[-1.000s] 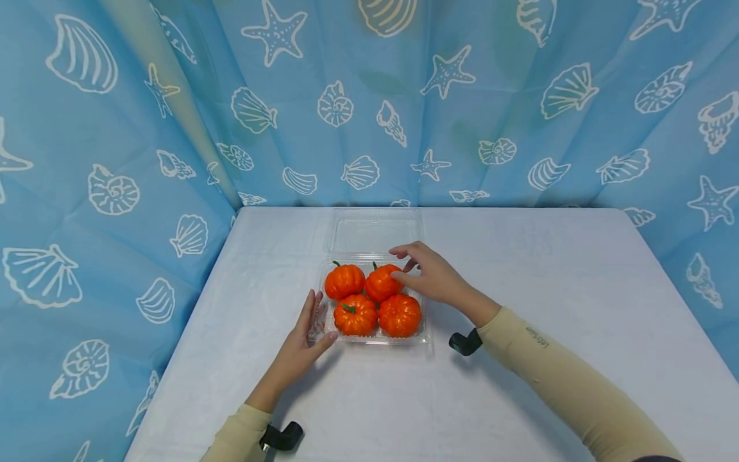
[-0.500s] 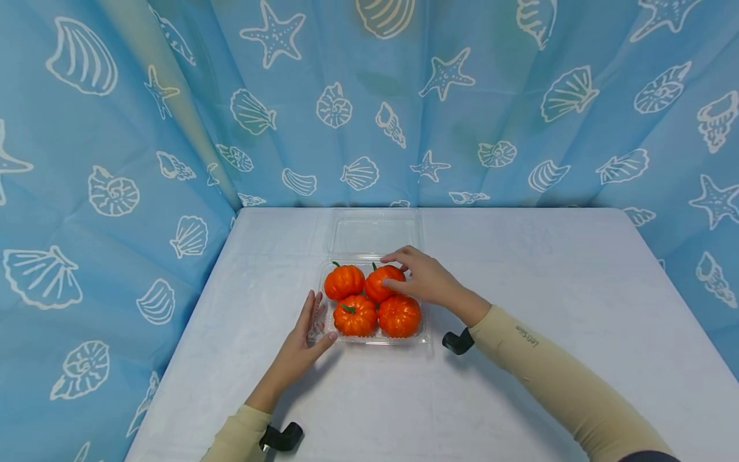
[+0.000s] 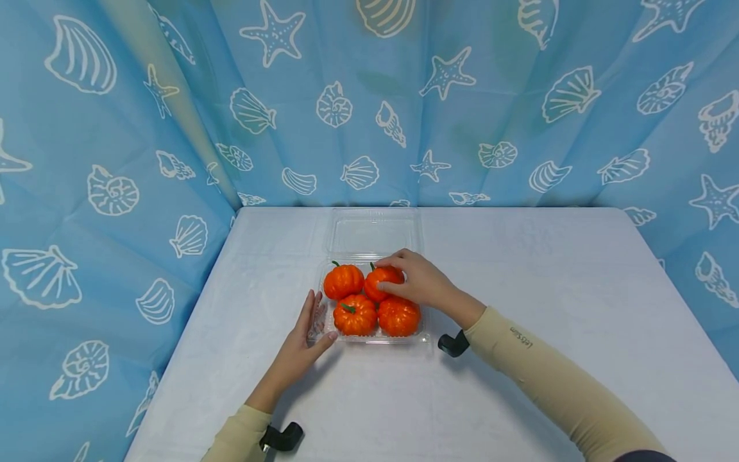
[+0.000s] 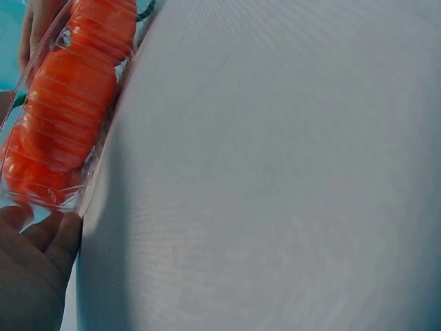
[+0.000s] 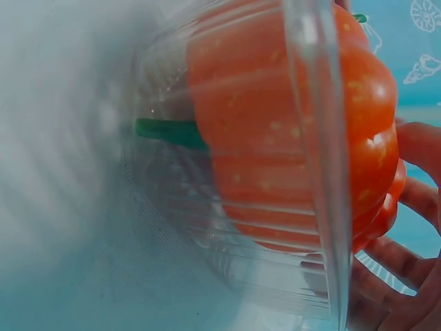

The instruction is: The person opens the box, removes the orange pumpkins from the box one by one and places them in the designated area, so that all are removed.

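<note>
Several orange toy pumpkins sit in a clear plastic clamshell box [image 3: 375, 341], its lid [image 3: 375, 234] laid back. My right hand [image 3: 424, 279] holds the back right pumpkin [image 3: 376, 283], thumb at its front and fingers behind. Below that hand lies the front right pumpkin [image 3: 399, 319]; through the box wall in the right wrist view, its green stem [image 5: 169, 131] points down. The front left pumpkin [image 3: 355, 317] and back left pumpkin [image 3: 344, 282] have stems upward or tilted. My left hand [image 3: 300, 346] rests against the box's left side with fairly straight fingers, thumb by the front corner.
A white cloth covers the table [image 3: 519, 269]. Behind it and at the left hangs a blue curtain [image 3: 496, 77] with shell prints. Black wrist cameras sit under the left wrist [image 3: 281, 437] and right wrist [image 3: 453, 344].
My right hand has moved left and slightly nearer, and its fingers and thumb have come round the back right pumpkin. My left hand and the box stay where they were.
</note>
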Available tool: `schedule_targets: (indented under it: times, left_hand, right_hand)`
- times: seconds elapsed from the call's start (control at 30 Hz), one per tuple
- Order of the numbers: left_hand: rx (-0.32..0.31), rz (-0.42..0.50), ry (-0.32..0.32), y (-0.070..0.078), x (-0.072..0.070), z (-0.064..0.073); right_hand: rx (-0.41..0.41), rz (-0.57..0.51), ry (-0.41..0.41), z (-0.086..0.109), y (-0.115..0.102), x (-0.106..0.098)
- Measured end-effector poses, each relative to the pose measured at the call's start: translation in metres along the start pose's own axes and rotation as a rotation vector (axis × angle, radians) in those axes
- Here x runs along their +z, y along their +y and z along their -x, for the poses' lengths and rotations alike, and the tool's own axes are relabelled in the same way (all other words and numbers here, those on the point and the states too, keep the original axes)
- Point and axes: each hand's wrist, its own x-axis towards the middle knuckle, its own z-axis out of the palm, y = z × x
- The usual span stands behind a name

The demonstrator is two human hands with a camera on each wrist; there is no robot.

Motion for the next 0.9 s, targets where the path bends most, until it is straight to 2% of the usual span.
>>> schedule_targets:
  times: [0.37, 0.9]
  left_hand:
    - [-0.014, -0.007, 0.007, 0.0019, 0.0001, 0.0005]
    - [-0.017, -0.008, 0.009, 0.0036, 0.0002, 0.001]
  right_hand:
    - [-0.002, -0.114, -0.022, 0.0031, -0.0013, -0.0014]
    - [-0.027, -0.122, 0.006, 0.0038, 0.0004, 0.0024]
